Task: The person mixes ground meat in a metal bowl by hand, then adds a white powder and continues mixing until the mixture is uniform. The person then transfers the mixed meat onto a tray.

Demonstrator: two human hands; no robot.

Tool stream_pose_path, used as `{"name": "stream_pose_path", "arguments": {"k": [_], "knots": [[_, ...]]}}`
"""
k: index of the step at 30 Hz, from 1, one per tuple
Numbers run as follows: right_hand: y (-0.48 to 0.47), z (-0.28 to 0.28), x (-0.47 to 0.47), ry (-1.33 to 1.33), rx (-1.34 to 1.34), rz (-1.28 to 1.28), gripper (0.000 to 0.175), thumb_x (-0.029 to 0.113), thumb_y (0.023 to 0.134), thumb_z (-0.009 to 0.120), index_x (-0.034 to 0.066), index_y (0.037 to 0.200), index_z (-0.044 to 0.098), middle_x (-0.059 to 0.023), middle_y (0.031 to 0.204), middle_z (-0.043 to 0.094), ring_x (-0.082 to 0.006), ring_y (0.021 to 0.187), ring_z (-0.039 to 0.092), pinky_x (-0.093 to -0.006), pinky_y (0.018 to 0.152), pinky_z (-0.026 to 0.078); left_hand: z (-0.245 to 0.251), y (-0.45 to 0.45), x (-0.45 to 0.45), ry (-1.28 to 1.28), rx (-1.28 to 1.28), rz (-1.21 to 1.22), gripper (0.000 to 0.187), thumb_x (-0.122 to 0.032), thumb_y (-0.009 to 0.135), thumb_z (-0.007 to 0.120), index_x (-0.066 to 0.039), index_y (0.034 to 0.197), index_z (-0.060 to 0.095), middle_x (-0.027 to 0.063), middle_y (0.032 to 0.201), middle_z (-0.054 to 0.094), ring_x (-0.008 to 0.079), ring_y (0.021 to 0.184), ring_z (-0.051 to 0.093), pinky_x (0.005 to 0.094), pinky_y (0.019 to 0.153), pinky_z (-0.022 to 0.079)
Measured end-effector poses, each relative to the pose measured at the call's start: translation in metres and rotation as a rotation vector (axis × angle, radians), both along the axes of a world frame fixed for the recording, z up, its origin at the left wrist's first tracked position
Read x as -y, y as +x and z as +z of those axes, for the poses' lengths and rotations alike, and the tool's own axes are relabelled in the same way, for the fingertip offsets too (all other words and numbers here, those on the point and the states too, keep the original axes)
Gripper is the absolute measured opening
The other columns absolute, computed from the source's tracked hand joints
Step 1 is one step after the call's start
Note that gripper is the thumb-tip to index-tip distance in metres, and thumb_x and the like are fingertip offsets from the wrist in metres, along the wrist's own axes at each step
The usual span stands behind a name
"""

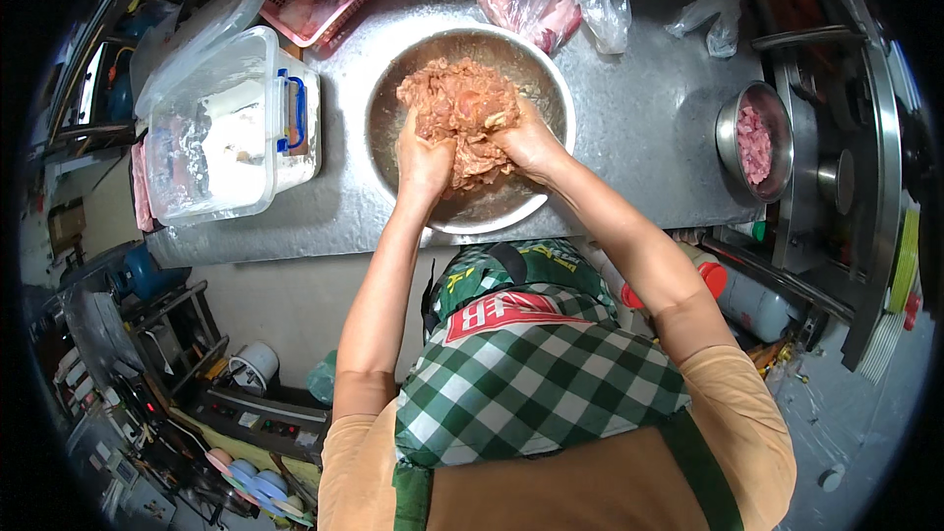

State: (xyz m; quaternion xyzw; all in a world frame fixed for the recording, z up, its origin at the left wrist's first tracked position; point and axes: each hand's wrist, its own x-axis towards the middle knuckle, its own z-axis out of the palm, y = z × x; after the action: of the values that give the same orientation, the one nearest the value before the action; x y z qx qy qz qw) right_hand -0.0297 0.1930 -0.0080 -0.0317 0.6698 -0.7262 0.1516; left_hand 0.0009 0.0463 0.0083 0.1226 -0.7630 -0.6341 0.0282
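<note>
A large round steel bowl (pixel 564 107) stands before me on a stainless-steel table. Between my two hands is a heap of coated raw meat pieces (pixel 461 99), pinkish brown and wet. My left hand (pixel 426 158) grips the heap from its left side, the thumb pressed on top. From the right, my right hand (pixel 531 140) holds the other side, with its fingers partly sunk in the meat. A thin wet film coats the bowl's inner wall. My fingertips are hidden by the meat.
A clear plastic bin (pixel 273 125) with white powder stands left on the steel table (pixel 634 162). Behind are a pink basket (pixel 346 11) of meat and bagged meat (pixel 535 11). A smaller steel bowl (pixel 726 125) holding diced meat (pixel 754 147) sits right. The table's front edge runs near my apron (pixel 531 376).
</note>
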Motion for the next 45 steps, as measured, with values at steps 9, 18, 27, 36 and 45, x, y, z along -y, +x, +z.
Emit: {"name": "stream_pose_path", "arguments": {"k": [9,18,27,36,45], "knots": [[-0.029,0.121,-0.007,0.235,-0.589,0.03,0.046,-0.006,0.079,0.051,-0.0036,0.125,0.045,-0.0133,0.116,0.058,-0.0198,0.108,0.054,-0.0315,0.098,0.04,0.101,-0.031,0.007,-0.193,-0.407,-0.139,0.028,0.001,0.075,0.048,0.001,0.102,0.058,0.0179,0.09,0.065,0.0269,0.085,0.064,0.0343,0.076,0.048],[-0.02,0.2,-0.006,-0.348,-0.692,0.008,0.041,-0.006,0.08,0.054,-0.0012,0.12,0.046,-0.0139,0.119,0.05,-0.0238,0.11,0.049,-0.0316,0.093,0.042,0.194,-0.013,0.001,0.388,-0.594,-0.077,0.012,-0.002,0.089,0.042,0.002,0.092,0.053,0.0049,0.095,0.057,0.0122,0.084,0.054,0.0264,0.078,0.045],[-0.006,-0.018,-0.025,1.044,-0.16,0.313,0.045,0.02,0.08,0.059,0.0029,0.12,0.048,-0.0281,0.117,0.05,-0.0431,0.11,0.047,-0.0404,0.096,0.04,-0.026,-0.002,0.041,-0.78,0.048,-0.323,0.056,-0.023,0.079,0.062,0.002,0.124,0.04,0.0391,0.126,0.03,0.0518,0.104,0.046,0.0452,0.094,0.04],[0.024,-0.057,0.017,-0.41,0.896,0.041,0.063,0.015,0.075,0.068,0.0047,0.125,0.032,-0.0177,0.105,0.053,-0.0286,0.08,0.061,-0.0388,0.059,0.054,-0.048,0.018,-0.008,0.79,0.607,0.057,0.054,-0.039,0.088,0.053,-0.015,0.131,0.03,0.0127,0.111,0.054,0.0277,0.09,0.06,0.0418,0.063,0.055],[0.036,0.03,0.01,0.03,-0.049,-0.079,0.04,-0.002,0.078,0.06,0.0017,0.117,0.052,-0.012,0.095,0.064,-0.0195,0.078,0.064,-0.0269,0.062,0.05,0.016,0.017,0.008,0.351,0.013,-0.072,0.045,0.007,0.082,0.051,0.003,0.125,0.04,0.0138,0.121,0.051,0.0208,0.109,0.053,0.0272,0.091,0.044]]}}
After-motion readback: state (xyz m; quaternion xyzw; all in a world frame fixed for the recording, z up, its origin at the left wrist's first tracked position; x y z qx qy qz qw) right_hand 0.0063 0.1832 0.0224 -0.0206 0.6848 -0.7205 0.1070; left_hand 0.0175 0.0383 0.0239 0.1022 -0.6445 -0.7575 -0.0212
